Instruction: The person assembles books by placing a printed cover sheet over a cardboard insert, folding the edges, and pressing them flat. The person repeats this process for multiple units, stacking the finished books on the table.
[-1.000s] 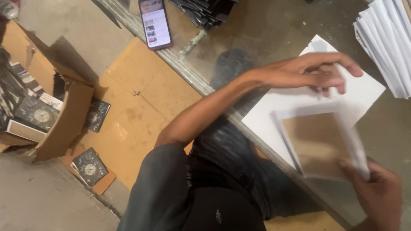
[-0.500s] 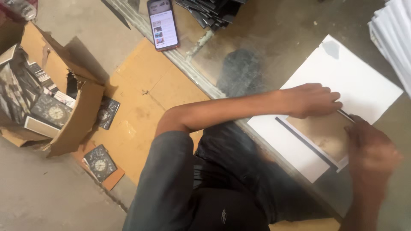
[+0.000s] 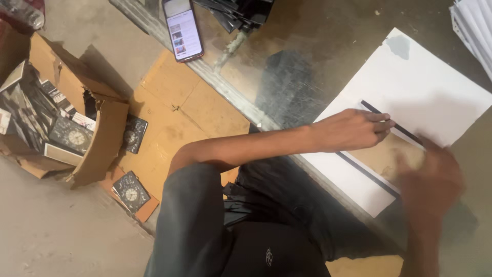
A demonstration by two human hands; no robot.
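Note:
My left hand (image 3: 353,131) reaches across from the left and presses its fingers on the dark upper edge of a brown cardboard panel (image 3: 384,154). The panel lies on a large white sheet (image 3: 425,87) on the worn work surface. My right hand (image 3: 430,179) is blurred with motion and lies flat over the panel's right part, covering it. I cannot make out anything held in either hand.
A phone (image 3: 183,29) with a lit screen lies at the top. A torn cardboard box (image 3: 77,123) of printed clock packs stands at the left, with two loose packs (image 3: 130,192) on flat orange cardboard. White sheets (image 3: 474,25) are stacked top right; dark flat pieces (image 3: 241,10) top centre.
The white flap that stood folded up around the brown panel now lies flat. My left hand has slid down onto the panel's edge and my right hand has moved over it.

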